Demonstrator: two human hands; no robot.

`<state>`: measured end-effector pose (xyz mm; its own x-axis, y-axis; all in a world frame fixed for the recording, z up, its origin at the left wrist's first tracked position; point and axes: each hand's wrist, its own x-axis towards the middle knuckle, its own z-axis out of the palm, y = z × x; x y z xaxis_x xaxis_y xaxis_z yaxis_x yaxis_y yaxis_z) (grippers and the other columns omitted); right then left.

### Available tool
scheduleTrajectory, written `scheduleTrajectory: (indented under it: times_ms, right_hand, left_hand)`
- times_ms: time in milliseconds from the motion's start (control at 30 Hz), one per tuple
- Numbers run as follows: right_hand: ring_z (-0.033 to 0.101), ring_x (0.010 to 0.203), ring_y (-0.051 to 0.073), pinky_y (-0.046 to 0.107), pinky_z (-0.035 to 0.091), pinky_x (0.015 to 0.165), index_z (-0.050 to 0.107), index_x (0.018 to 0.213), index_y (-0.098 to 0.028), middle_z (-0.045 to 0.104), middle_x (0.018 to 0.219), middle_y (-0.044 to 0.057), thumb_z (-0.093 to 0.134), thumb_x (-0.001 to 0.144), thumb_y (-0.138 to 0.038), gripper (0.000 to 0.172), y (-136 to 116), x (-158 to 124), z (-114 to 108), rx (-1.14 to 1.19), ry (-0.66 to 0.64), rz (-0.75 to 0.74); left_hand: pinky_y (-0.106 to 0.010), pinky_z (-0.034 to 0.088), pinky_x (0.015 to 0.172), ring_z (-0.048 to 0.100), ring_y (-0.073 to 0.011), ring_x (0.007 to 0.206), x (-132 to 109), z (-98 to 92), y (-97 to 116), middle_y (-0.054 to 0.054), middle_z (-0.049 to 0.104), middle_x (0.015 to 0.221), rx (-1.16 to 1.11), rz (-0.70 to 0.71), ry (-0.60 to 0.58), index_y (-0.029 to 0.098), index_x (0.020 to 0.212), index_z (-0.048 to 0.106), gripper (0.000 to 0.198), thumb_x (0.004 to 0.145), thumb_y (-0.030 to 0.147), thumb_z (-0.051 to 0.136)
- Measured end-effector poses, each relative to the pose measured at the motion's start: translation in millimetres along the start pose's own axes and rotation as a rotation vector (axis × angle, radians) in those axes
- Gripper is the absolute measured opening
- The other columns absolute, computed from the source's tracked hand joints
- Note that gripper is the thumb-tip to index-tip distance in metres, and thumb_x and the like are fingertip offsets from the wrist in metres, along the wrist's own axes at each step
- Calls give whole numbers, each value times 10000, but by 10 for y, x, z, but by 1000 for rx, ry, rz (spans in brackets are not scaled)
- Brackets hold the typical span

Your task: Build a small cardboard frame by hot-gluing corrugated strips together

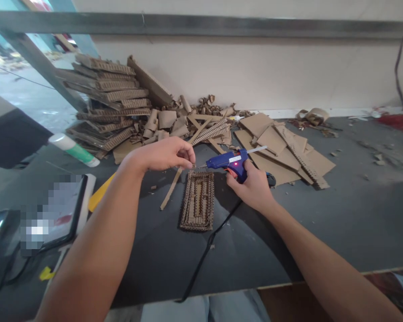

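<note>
My right hand (251, 182) is wrapped round the handle of a blue glue gun (226, 159), whose red light is lit and whose clear glue stick juts out at the back. The gun's nozzle points left, close to the fingertips of my left hand (177, 154). Those fingers are pinched together just above a small rectangular cardboard piece (198, 201) made of nested corrugated strips; whatever they hold is too small to name. A thin cardboard strip (170, 190) lies on the table left of the piece.
Stacked corrugated pieces (110, 96) and scraps (168, 120) lie at the back left, flat cardboard sheets (272, 143) at the right. A white-green tube (74, 150) and a tablet (62, 212) are left. The gun's black cable (206, 248) crosses the table front.
</note>
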<state>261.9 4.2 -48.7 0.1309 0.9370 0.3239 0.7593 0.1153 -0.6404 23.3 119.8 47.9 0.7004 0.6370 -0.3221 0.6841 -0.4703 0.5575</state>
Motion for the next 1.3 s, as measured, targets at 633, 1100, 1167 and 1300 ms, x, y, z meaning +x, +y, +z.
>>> scheduleTrajectory:
  times_ms: [633,1100,1167,1300]
  right_hand:
    - [419,517,124,289,378,551,530,759,-227,503,581,-53,671,760,-417,237,-16,5,-14,183,120,32]
    - [435,504,132,290,349,518,490,702,-234,494,551,-43,662,749,-463,290,-39,15,-6,149,107,46]
    - [425,501,130,288,342,514,473,691,-238,484,544,-45,662,749,-466,302,-42,15,-13,138,101,48]
    - [414,501,127,285,335,513,452,685,-243,469,541,-48,661,754,-466,314,-37,14,-16,131,110,35]
  left_hand:
    - [-217,470,643,674,-135,694,-856,887,539,27,749,754,-136,-248,183,237,826,751,166,854,356,639]
    - [-264,458,687,671,-172,709,-848,1181,647,11,743,754,-34,-311,253,236,832,748,192,889,270,568]
    - [-269,445,692,668,-177,720,-849,1184,672,14,742,758,5,-320,252,243,831,744,189,887,248,564]
    - [-266,406,634,656,-183,683,-854,1200,719,0,711,702,105,-358,251,242,809,736,184,878,224,566]
